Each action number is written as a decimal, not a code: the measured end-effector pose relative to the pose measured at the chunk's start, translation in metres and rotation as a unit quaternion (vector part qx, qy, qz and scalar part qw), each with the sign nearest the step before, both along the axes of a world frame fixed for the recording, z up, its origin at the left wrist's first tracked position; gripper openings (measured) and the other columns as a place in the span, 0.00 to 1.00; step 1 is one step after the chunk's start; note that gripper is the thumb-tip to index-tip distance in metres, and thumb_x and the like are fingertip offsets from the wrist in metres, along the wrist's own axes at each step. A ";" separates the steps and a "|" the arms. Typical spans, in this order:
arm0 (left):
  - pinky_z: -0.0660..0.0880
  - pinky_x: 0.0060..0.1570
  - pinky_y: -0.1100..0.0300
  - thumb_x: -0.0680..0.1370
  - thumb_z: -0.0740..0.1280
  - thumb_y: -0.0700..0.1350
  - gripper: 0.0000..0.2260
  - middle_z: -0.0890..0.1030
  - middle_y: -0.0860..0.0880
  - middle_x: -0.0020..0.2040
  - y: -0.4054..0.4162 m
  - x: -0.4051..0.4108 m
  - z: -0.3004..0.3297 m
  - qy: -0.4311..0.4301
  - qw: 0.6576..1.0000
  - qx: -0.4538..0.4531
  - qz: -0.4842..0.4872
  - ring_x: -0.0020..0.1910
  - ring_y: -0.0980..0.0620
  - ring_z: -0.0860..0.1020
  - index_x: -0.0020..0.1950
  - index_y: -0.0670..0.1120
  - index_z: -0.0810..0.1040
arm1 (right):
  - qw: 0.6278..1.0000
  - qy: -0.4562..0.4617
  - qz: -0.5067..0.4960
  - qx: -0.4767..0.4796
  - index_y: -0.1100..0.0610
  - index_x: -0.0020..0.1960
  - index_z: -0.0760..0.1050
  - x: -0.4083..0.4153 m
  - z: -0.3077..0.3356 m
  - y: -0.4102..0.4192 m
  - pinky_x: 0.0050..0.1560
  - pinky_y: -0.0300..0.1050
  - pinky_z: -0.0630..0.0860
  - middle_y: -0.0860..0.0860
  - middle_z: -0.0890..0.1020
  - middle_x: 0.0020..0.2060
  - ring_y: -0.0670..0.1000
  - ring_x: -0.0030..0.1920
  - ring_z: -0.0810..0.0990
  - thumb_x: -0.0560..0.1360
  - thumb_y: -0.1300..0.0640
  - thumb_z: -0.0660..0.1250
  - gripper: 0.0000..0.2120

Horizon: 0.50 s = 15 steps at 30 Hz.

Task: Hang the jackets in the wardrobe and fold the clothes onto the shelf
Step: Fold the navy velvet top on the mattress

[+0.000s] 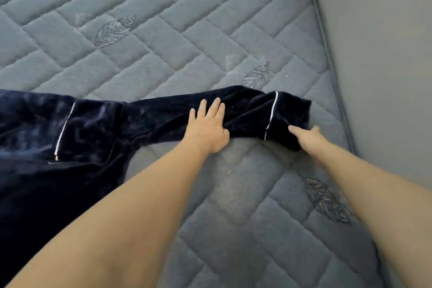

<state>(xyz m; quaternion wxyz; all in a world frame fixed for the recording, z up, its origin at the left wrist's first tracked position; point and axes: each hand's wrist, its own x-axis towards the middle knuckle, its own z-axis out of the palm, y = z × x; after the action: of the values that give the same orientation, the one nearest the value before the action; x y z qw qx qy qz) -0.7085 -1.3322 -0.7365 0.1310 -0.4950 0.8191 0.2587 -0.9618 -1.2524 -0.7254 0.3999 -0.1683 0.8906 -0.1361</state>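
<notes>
No readable text or labels anywhere in view

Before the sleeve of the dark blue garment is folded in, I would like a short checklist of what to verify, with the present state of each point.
1. Garment lies on the mattress: ok; the dark blue garment is spread over it.
2. Left hand holds the sleeve down: ok, fingers straight on the fabric.
3. Right hand holds the cuff end: ok, it pinches the lower edge by the white piping.
4. Sleeve smooth: not ok, folds bunch between the hands.
5. Cuff clear of the mattress edge: ok.
6. Other sleeve and hem arranged: cannot tell, out of view.
</notes>
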 end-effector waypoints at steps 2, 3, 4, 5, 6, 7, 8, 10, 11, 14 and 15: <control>0.41 0.76 0.38 0.80 0.55 0.55 0.35 0.38 0.51 0.81 -0.006 -0.024 -0.010 -0.053 0.996 0.078 0.000 0.79 0.42 0.36 0.81 0.48 0.42 | 0.989 -0.107 -0.079 -0.060 0.58 0.77 0.62 -0.011 -0.004 -0.001 0.65 0.49 0.71 0.53 0.69 0.71 0.56 0.66 0.73 0.73 0.36 0.68 0.41; 0.40 0.75 0.36 0.79 0.57 0.59 0.38 0.37 0.51 0.81 -0.007 -0.032 -0.014 -0.087 0.992 0.086 0.003 0.78 0.41 0.35 0.81 0.49 0.40 | 0.980 -0.145 -0.107 -0.087 0.57 0.75 0.65 -0.013 -0.004 -0.007 0.57 0.46 0.77 0.51 0.74 0.66 0.52 0.59 0.78 0.72 0.36 0.69 0.39; 0.40 0.73 0.34 0.77 0.59 0.64 0.42 0.38 0.50 0.81 -0.005 -0.038 -0.016 -0.114 0.991 0.072 0.002 0.78 0.39 0.35 0.81 0.49 0.39 | 0.969 -0.177 -0.127 -0.114 0.56 0.73 0.68 -0.013 -0.002 -0.015 0.44 0.42 0.80 0.48 0.78 0.57 0.48 0.49 0.81 0.73 0.38 0.70 0.35; 0.44 0.71 0.31 0.75 0.60 0.68 0.44 0.41 0.48 0.81 0.000 -0.044 -0.018 -0.126 0.991 0.035 -0.005 0.78 0.37 0.39 0.81 0.50 0.40 | 0.959 -0.201 -0.141 -0.139 0.57 0.69 0.72 -0.014 -0.002 -0.024 0.33 0.39 0.79 0.48 0.81 0.50 0.47 0.40 0.82 0.73 0.42 0.71 0.30; 0.51 0.70 0.30 0.75 0.60 0.69 0.44 0.48 0.45 0.80 0.008 -0.048 -0.019 -0.122 0.992 -0.020 -0.021 0.78 0.36 0.46 0.81 0.51 0.42 | 0.953 -0.212 -0.149 -0.155 0.58 0.66 0.74 -0.014 -0.001 -0.032 0.31 0.41 0.80 0.50 0.83 0.47 0.50 0.38 0.84 0.74 0.45 0.72 0.26; 0.60 0.67 0.31 0.75 0.60 0.68 0.41 0.55 0.42 0.77 0.018 -0.051 -0.019 -0.109 0.990 -0.084 -0.043 0.75 0.36 0.55 0.80 0.51 0.45 | 0.952 -0.210 -0.156 -0.161 0.58 0.65 0.75 -0.014 0.000 -0.040 0.36 0.46 0.82 0.53 0.84 0.49 0.53 0.42 0.85 0.75 0.48 0.72 0.23; 0.67 0.62 0.34 0.77 0.60 0.66 0.38 0.61 0.42 0.74 0.028 -0.053 -0.021 -0.097 0.983 -0.140 -0.069 0.71 0.37 0.61 0.79 0.52 0.47 | 0.953 -0.199 -0.163 -0.159 0.59 0.65 0.74 -0.015 0.000 -0.044 0.45 0.52 0.82 0.55 0.83 0.53 0.55 0.48 0.84 0.75 0.51 0.72 0.21; 0.72 0.55 0.38 0.79 0.58 0.65 0.33 0.66 0.40 0.70 0.043 -0.057 -0.022 -0.091 0.973 -0.188 -0.099 0.67 0.35 0.67 0.77 0.53 0.47 | 0.961 -0.168 -0.166 -0.141 0.59 0.65 0.73 -0.018 0.003 -0.045 0.56 0.57 0.79 0.57 0.81 0.57 0.58 0.55 0.81 0.76 0.56 0.68 0.19; 0.73 0.52 0.40 0.80 0.58 0.64 0.32 0.68 0.40 0.68 0.047 -0.060 -0.020 -0.093 0.972 -0.191 -0.097 0.65 0.35 0.69 0.77 0.53 0.47 | 0.965 -0.154 -0.159 -0.138 0.60 0.64 0.74 -0.020 0.006 -0.044 0.54 0.55 0.79 0.57 0.81 0.56 0.58 0.54 0.81 0.74 0.58 0.67 0.18; 0.70 0.36 0.51 0.81 0.61 0.58 0.25 0.74 0.43 0.58 0.052 -0.070 -0.010 -0.075 0.974 -0.201 -0.071 0.52 0.42 0.75 0.74 0.52 0.56 | 0.969 -0.139 -0.125 -0.158 0.60 0.52 0.76 -0.025 0.027 -0.037 0.43 0.46 0.75 0.55 0.77 0.39 0.54 0.39 0.77 0.66 0.63 0.62 0.15; 0.67 0.33 0.52 0.82 0.61 0.53 0.21 0.75 0.45 0.56 0.053 -0.071 -0.005 -0.063 0.976 -0.200 -0.062 0.49 0.43 0.75 0.72 0.51 0.60 | 0.964 -0.166 -0.125 -0.168 0.59 0.48 0.75 -0.026 0.037 -0.034 0.42 0.45 0.75 0.54 0.75 0.36 0.53 0.35 0.76 0.64 0.64 0.60 0.13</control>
<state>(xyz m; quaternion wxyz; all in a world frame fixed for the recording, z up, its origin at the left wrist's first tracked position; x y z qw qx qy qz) -0.7791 -1.2795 -0.7413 0.0963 -0.4742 0.8737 0.0494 -0.9876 -1.2868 -0.6883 0.4876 -0.0959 0.7902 -0.3585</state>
